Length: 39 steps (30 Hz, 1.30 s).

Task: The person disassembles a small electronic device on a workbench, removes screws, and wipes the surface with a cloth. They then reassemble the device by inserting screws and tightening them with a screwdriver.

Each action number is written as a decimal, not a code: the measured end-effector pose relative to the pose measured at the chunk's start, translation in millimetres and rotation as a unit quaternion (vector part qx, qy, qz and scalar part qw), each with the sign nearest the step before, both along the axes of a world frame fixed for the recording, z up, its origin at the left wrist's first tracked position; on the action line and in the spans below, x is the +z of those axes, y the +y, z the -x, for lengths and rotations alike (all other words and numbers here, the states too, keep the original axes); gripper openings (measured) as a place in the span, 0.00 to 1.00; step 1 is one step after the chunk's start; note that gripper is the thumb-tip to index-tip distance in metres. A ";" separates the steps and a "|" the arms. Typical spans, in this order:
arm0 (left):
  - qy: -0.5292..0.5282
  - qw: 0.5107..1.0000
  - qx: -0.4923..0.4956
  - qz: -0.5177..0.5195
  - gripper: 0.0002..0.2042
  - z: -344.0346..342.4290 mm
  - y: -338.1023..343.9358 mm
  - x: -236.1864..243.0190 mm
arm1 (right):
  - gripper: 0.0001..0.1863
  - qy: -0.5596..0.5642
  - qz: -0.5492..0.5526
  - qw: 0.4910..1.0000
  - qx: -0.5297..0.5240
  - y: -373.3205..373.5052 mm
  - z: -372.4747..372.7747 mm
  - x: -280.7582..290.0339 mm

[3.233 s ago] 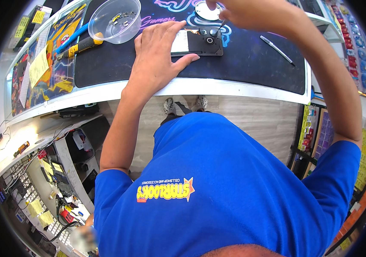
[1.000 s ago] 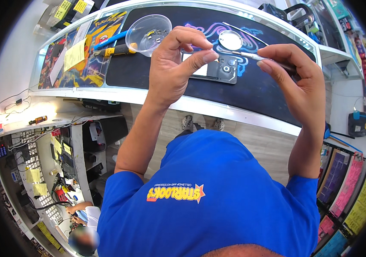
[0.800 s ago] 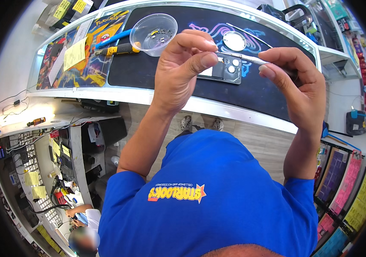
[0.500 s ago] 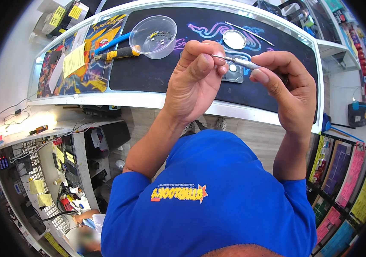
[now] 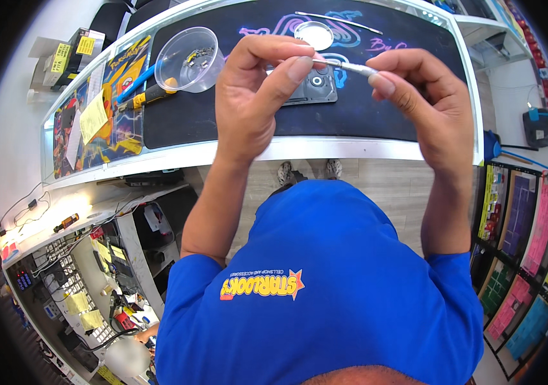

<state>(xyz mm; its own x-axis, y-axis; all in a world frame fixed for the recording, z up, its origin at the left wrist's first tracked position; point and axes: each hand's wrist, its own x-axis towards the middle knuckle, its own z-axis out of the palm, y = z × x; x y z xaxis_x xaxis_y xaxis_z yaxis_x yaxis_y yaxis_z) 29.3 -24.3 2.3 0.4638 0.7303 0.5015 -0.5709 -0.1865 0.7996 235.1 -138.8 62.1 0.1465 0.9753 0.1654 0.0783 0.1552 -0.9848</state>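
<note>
Two hands are working together here, but we are starting with the biggest thing in view: the long white counter [image 5: 351, 149] that is curving across the upper part of the picture, with a black work mat [image 5: 376, 109] lying over most of it. We are wearing a blue shirt [image 5: 325, 301] that is filling the lower middle, and our shoes are showing on the pale floor just below the counter's front edge. On the left end of the counter a colourful printed mat [image 5: 104, 131] is lying with yellow paper notes on it. A clear plastic cup [image 5: 189, 59] is sitting tilted at the mat's left edge, with small dark parts inside, and a screwdriver with a yellow and black handle [image 5: 145, 97] is lying just beside it. A dark phone with its back open [image 5: 315, 90] is lying on the black mat, partly hidden behind our hands, and a small round white dish [image 5: 313, 33] is resting beyond it.

Our left hand [image 5: 251, 102] and our right hand [image 5: 424, 106] are raised above the phone, well off the mat. Between them we are holding a thin silver tool [image 5: 351, 65]. The right thumb and forefinger are pinching its right end, and the left thumb and fingertips are closing on its left tip. We cannot tell what kind of tip it has.
</note>
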 end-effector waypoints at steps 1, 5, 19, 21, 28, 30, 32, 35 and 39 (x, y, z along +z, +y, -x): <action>0.057 0.998 0.026 -0.014 0.07 0.4 3.5 1.1 | 0.11 -0.070 0.004 0.997 -0.017 -0.7 -5.4 3.9; 0.297 0.901 0.164 -0.272 0.06 1.6 20.6 -0.1 | 0.10 -0.338 -0.052 0.940 0.021 6.7 -20.5 24.6; 0.511 0.799 0.170 -0.270 0.10 10.2 22.1 -47.4 | 0.08 -0.636 0.007 0.723 0.270 102.1 11.4 41.5; 0.512 0.797 0.170 -0.272 0.11 12.6 20.7 -49.0 | 0.08 -0.642 -0.017 0.712 0.283 103.8 15.8 45.8; 0.518 0.791 0.170 -0.279 0.11 14.7 17.8 -48.5 | 0.06 -0.661 0.024 0.691 0.292 113.5 26.2 41.9; 0.514 0.787 0.177 -0.291 0.12 16.3 17.2 -48.8 | 0.06 -0.671 0.001 0.673 0.312 114.6 28.3 41.1; 0.506 0.782 0.189 -0.312 0.13 19.8 16.9 -48.8 | 0.06 -0.677 -0.005 0.649 0.346 113.4 29.1 44.4; 0.501 0.767 0.227 -0.330 0.16 27.8 14.7 -49.2 | 0.08 -0.662 0.009 0.672 0.332 110.1 32.4 48.9; 0.499 0.772 0.235 -0.317 0.18 38.7 10.5 -51.4 | 0.09 -0.665 0.022 0.684 0.299 114.3 37.9 46.0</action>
